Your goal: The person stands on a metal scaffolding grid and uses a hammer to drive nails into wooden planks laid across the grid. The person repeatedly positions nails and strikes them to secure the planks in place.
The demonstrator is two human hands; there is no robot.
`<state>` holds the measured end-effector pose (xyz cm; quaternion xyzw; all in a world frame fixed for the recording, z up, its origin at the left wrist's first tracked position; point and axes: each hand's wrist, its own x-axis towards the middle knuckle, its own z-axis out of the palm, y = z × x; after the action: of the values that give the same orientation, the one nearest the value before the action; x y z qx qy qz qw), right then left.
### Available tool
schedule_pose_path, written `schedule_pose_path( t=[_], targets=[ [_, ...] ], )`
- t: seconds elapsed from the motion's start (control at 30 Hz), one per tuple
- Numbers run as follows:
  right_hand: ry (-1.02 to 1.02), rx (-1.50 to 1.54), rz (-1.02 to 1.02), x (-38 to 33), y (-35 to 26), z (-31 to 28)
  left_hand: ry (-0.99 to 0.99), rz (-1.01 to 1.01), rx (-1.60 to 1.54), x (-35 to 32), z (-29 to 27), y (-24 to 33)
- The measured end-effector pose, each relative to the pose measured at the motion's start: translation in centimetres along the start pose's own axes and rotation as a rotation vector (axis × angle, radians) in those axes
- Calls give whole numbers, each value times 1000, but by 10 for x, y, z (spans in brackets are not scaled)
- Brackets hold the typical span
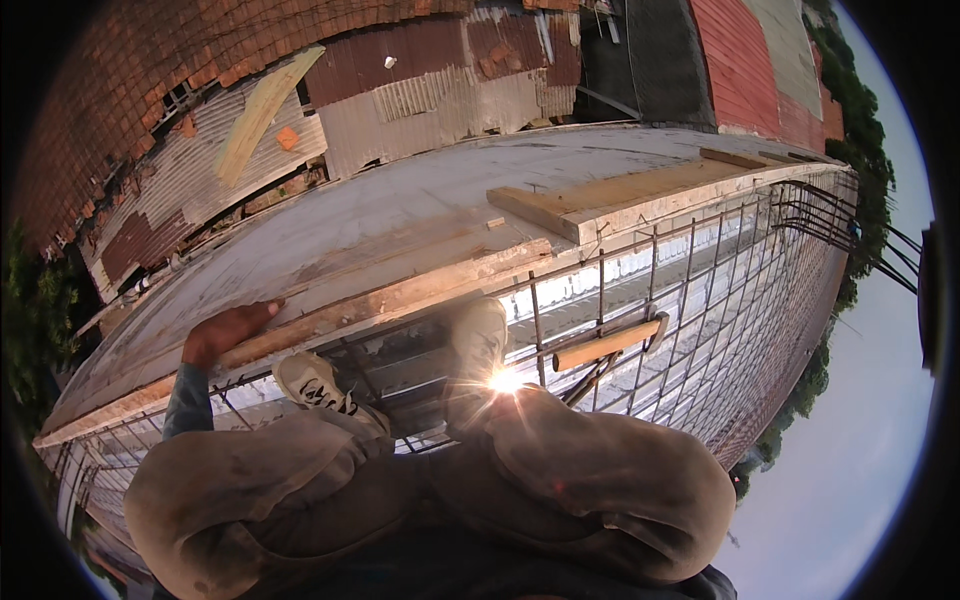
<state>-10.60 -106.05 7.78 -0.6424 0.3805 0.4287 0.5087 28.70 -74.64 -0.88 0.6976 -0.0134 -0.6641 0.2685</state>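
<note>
I see my left hand (228, 330) fingers together, gripping the plank (400, 295) along the slab's near edge, right hand unseen, rebar grid (690, 290) below, rusty tin roofs (440, 90) beyond

Outdoor construction site, high up on an unfinished building. Rebar grid (690, 290) ran along the edge beside a bare concrete slab (400, 200), with timber formwork planks (620, 195) laid on it and a loose wood block (605, 345) resting on the bars. Below and around were rusty corrugated metal roofs (440, 90) and a tiled roof (130, 80). Trees and open sky showed at the rim.
</note>
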Motion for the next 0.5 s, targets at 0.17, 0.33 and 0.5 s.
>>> schedule_pose_path(
  t=[0.17,0.33,0.5],
  targets=[
    [62,-5,14,1,-1,-22,1,-10,-2,-1,0,0],
    [162,-19,31,2,2,-53,-7,-1,-45,-1,-1,-2],
    [244,-27,43,5,6,-81,-4,7,-76,2,-1,-7]
  ],
)
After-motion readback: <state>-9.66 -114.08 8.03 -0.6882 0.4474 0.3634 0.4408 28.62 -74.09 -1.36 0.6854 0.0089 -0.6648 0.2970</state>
